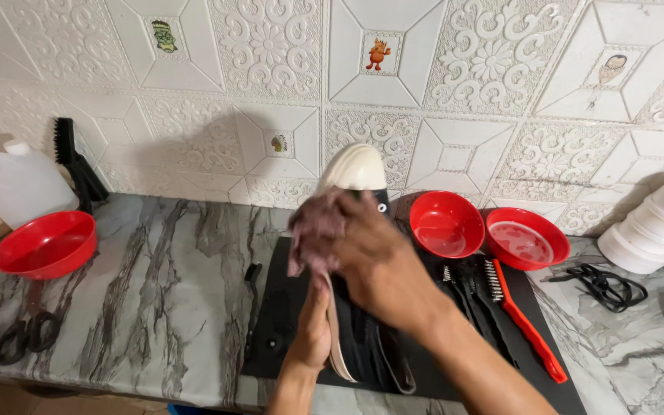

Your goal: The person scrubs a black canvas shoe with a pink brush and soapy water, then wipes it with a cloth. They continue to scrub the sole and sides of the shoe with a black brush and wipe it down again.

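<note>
embossed white wall tiles back a grey marbled stone bench [155, 307], where a black rubber mat [286, 323] lies under the work. over the mat a dark canvas shoe with a cream rubber toe cap [353, 170] stands on end, its long axis running near to far, toe pointing up and away toward the wall. the left hand [313, 327] props it from below, fingers pressed along the pale sole edge, though whether they curl round it i cannot tell. the right hand [370, 257] is clenched on a crumpled mauve cloth [317, 230] held against the upper. the shoe looks light, stiff at the sole and toe, soft in the canvas sides; sole and heel look the surest places to hold it. right of it lie black brushes and a red-handled wire brush [524, 323], with two red plastic bowls [447, 223] beyond. far left sit another red bowl [46, 244], black scissors [28, 330] and a white plastic jug [18, 184].
</note>
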